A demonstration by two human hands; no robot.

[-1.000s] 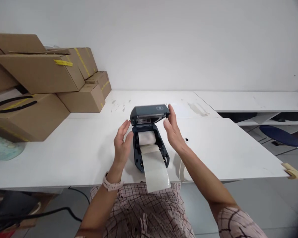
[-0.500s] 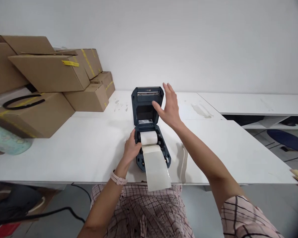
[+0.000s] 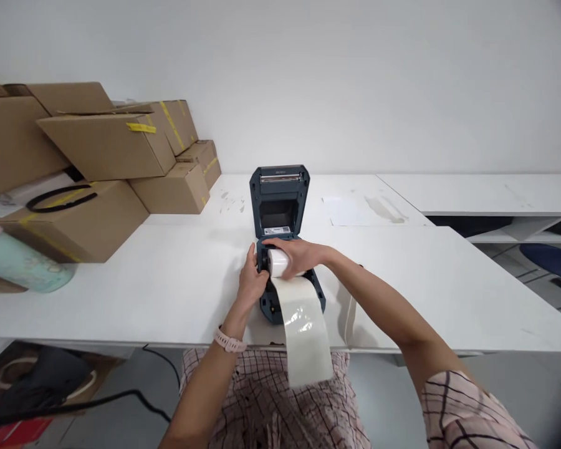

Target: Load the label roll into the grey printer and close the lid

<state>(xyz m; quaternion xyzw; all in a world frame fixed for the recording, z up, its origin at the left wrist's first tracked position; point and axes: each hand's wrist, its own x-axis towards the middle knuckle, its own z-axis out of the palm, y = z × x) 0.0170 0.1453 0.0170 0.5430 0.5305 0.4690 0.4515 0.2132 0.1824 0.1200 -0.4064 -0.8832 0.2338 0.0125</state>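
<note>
"Printer (image 3: pixel 273 307) first: where does your head view put it?"

"Around the centre of the frame, just below the middle, on the white table (image 3: pixel 168 287). Its lid (image 3: pixel 279 212) stands open on the far side, and the white roll (image 3: pixel 277 262) sits at the base's far end."

"What is your left hand (image 3: pixel 252 280) doing?"

"You have it closed on the left rim, thumb over the inner side, fingers along the outside. Your pink watch (image 3: pixel 229 340) is on that wrist."

"And your right hand (image 3: pixel 302 254)?"

"You reach it in from the right, curled over the roll, fingers on the far side and thumb on the near side, gripping it. It hides the roll's right part."

"Does anything come off the roll?"

"Yes, a wide pale strip (image 3: pixel 306 333) runs toward you and hangs past the table's near edge, at lower centre."

"What lies around you?"

"Cardboard boxes (image 3: pixel 107 146) are piled at upper left, with a black band (image 3: pixel 65 207) on a lower one. A mint container (image 3: pixel 28 262) lies at the left edge, and a blue seat (image 3: pixel 554 259) shows at the right edge."
</note>
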